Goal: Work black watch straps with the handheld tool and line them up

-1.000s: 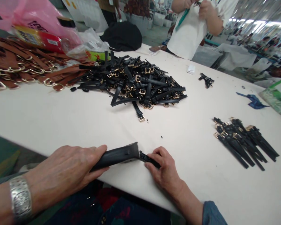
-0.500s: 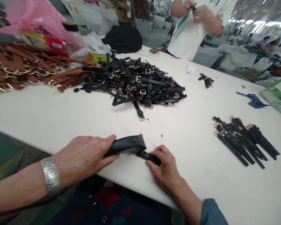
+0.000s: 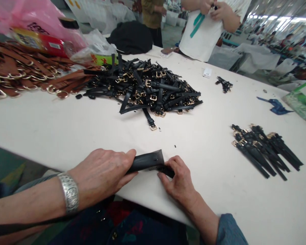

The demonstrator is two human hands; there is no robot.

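My left hand (image 3: 102,173) is closed around a black flat-headed tool (image 3: 149,160) at the near edge of the white table (image 3: 66,126). Its head lies over the end of a narrow black strap (image 3: 167,170). My right hand (image 3: 180,182) pins that strap to the table, fingers curled and pressed on it. A silver bangle (image 3: 68,193) circles my left wrist. A large heap of black straps with gold buckles (image 3: 148,90) lies beyond my hands. To the right is a smaller laid-out group of black straps (image 3: 265,149).
Brown straps with metal rings (image 3: 22,75) fill the far left, under pink and clear plastic bags (image 3: 43,20). A person in a white shirt (image 3: 209,30) stands across the table. A few black straps (image 3: 224,85), a blue scrap (image 3: 276,107) and a green bag (image 3: 303,100) lie at right.
My left hand has pushed the black tool to the right, so its head now covers more of the strap. My right hand stays on the strap.
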